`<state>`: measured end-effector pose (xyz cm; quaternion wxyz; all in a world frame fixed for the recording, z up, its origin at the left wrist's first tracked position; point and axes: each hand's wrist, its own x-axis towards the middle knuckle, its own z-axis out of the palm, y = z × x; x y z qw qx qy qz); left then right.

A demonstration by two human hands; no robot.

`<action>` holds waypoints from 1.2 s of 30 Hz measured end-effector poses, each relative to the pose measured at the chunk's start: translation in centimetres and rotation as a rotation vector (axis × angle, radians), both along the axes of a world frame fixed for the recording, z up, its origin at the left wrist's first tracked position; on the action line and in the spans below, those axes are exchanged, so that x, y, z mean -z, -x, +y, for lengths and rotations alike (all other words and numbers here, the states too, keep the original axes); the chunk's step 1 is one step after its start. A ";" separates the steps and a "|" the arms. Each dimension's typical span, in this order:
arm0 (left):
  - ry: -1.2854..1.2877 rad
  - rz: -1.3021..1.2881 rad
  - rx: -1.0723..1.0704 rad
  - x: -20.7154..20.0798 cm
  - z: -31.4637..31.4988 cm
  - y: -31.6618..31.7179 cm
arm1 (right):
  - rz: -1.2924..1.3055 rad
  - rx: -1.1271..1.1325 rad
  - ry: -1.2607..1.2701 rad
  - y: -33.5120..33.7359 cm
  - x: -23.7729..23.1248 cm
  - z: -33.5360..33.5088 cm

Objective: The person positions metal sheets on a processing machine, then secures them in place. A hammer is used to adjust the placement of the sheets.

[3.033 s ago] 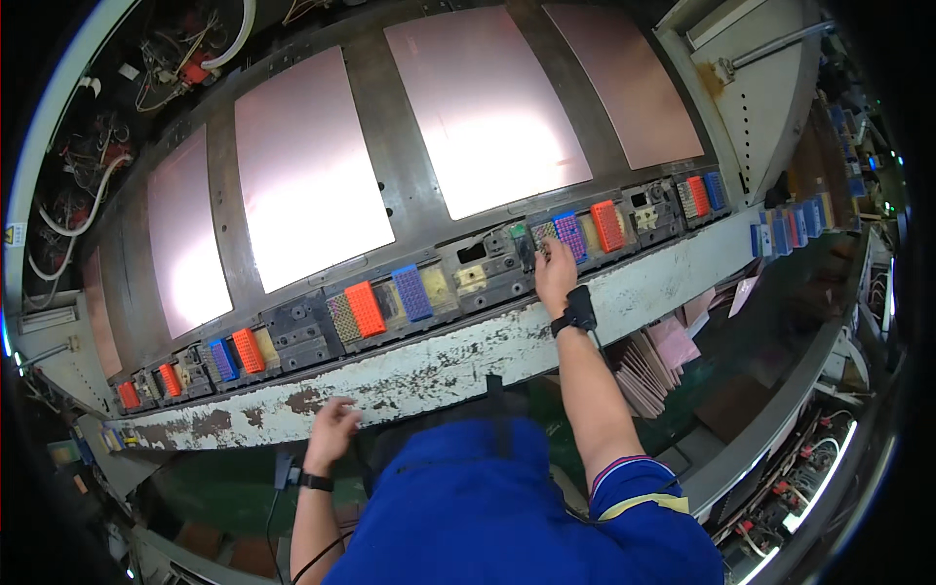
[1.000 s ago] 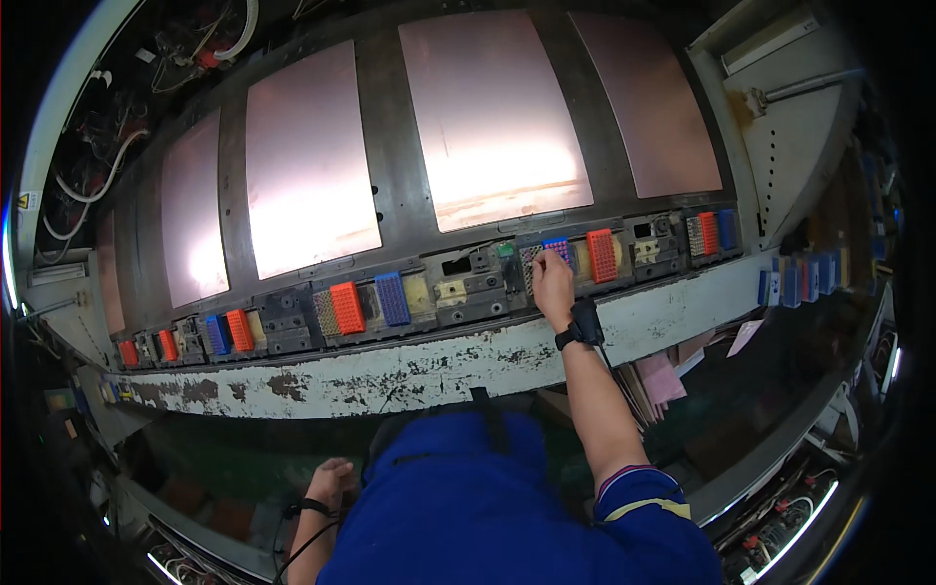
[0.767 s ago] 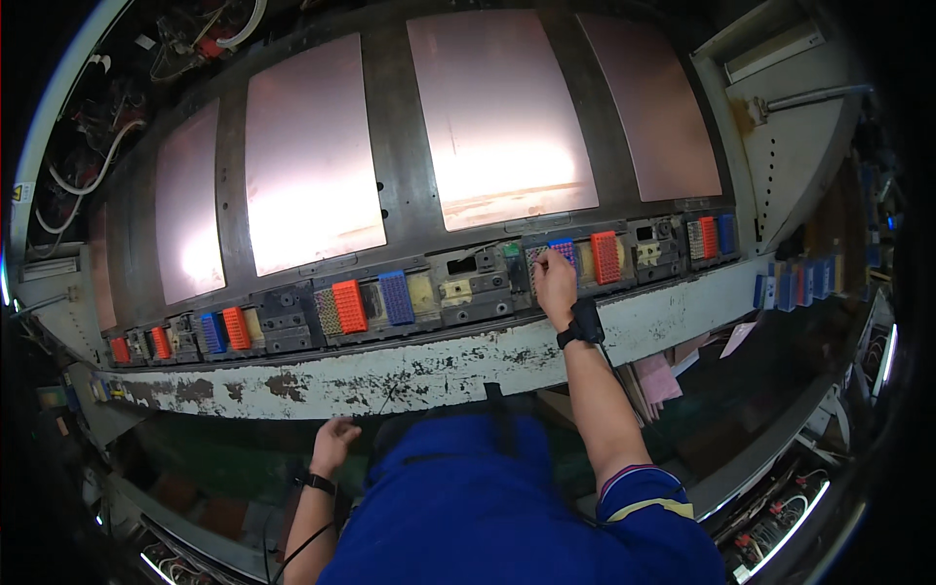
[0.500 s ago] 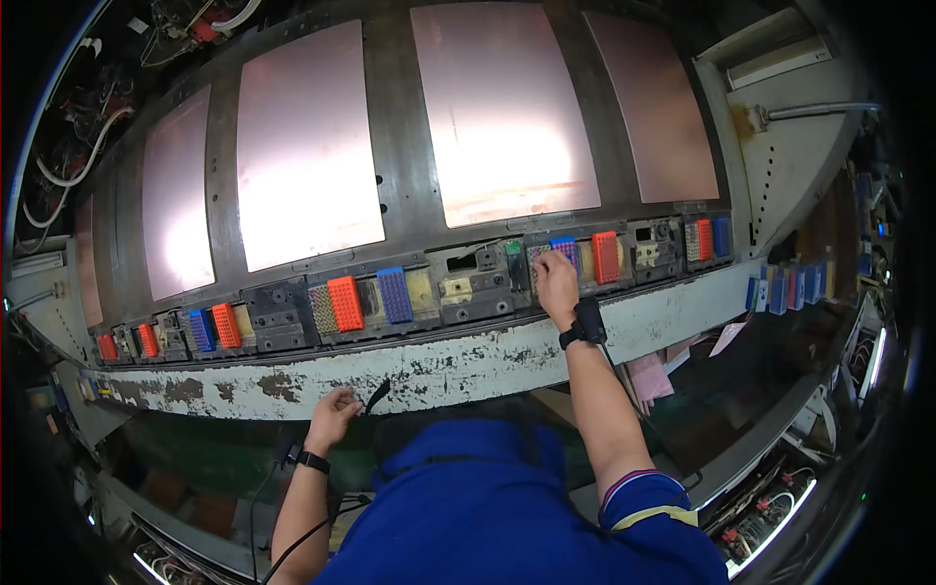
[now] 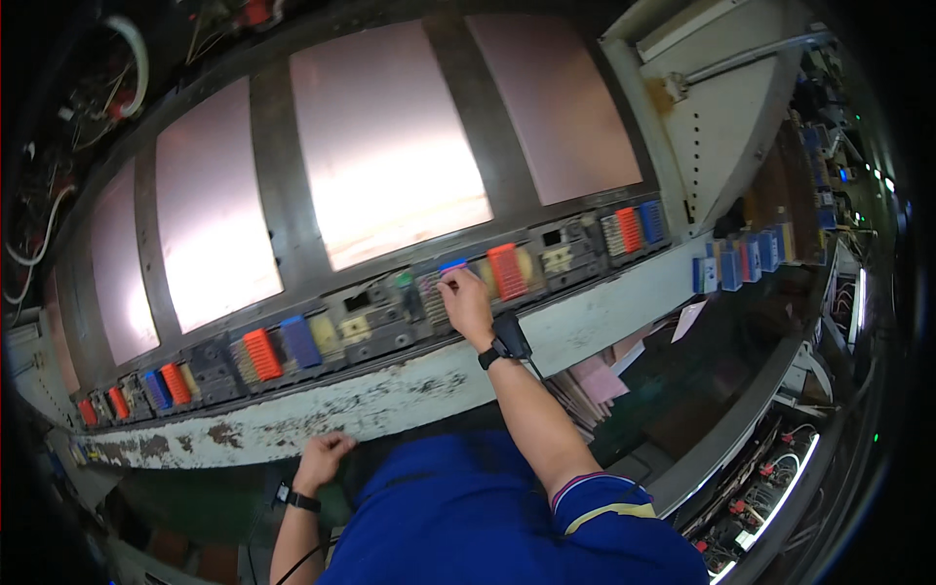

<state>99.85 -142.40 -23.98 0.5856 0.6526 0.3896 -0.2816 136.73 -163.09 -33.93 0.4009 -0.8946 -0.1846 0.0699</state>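
My right hand (image 5: 466, 304) reaches to the row of blocks below the metal plates. Its fingers are bent together over the lower part of a blue block (image 5: 454, 264), and whatever they pinch is hidden. Just left of them is a grey studded block (image 5: 431, 297), and to the right stands an orange block (image 5: 506, 272) with a ridged face. My left hand (image 5: 323, 460) is at the near edge of the pale, chipped beam (image 5: 409, 390), thumb and fingers closed; I cannot make out anything in them.
Large shiny copper-coloured plates (image 5: 385, 136) lie beyond the block row. More orange blocks (image 5: 261, 354) and blue blocks (image 5: 300, 341) sit along it. Several blue boxes (image 5: 729, 269) stand at the right, with papers (image 5: 597, 380) below the beam.
The whole view has swung, shifting the plates and blocks leftward. My right hand has moved from beside the grey block onto the blue block. A black strip near my left hand no longer shows.
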 end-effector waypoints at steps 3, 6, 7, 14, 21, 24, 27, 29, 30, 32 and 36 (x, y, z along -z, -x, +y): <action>-0.189 0.186 0.297 1.8 -4.9 1.2 | -0.014 0.219 -0.080 -6.8 -1.5 -8.0; -0.221 0.326 0.196 2.2 -8.9 -0.3 | -0.117 0.471 0.117 -15.3 -0.3 -20.4; -0.204 0.282 0.100 2.0 -10.1 -2.2 | -0.168 0.573 0.225 -17.7 1.0 -24.3; -0.300 0.053 0.212 -2.4 -15.7 -21.0 | -0.174 0.284 0.290 -22.3 1.2 -28.7; -0.382 -0.098 0.317 -5.3 -18.7 -32.3 | -0.239 0.291 0.291 -23.0 1.9 -29.0; -0.406 -0.213 0.374 -5.2 -21.0 -34.8 | -0.259 0.264 0.233 -23.6 2.4 -29.1; -0.312 -0.384 0.383 -5.7 -23.7 -37.1 | 0.034 0.466 -0.183 -22.5 -1.0 -29.2; -0.285 -0.488 0.290 -5.9 -25.2 -38.5 | 0.573 0.400 -0.542 -21.1 -4.0 -28.9; -0.277 -0.554 0.250 -6.0 -26.1 -39.0 | 0.796 0.354 -0.736 -20.0 -7.3 -28.2; -0.290 -0.632 0.198 -8.2 -27.9 -41.4 | 0.850 0.221 -0.675 -17.5 -11.6 -27.0; -0.407 -0.805 0.314 -9.3 -28.2 -42.7 | 0.908 -0.025 -0.636 -13.8 -15.7 -24.3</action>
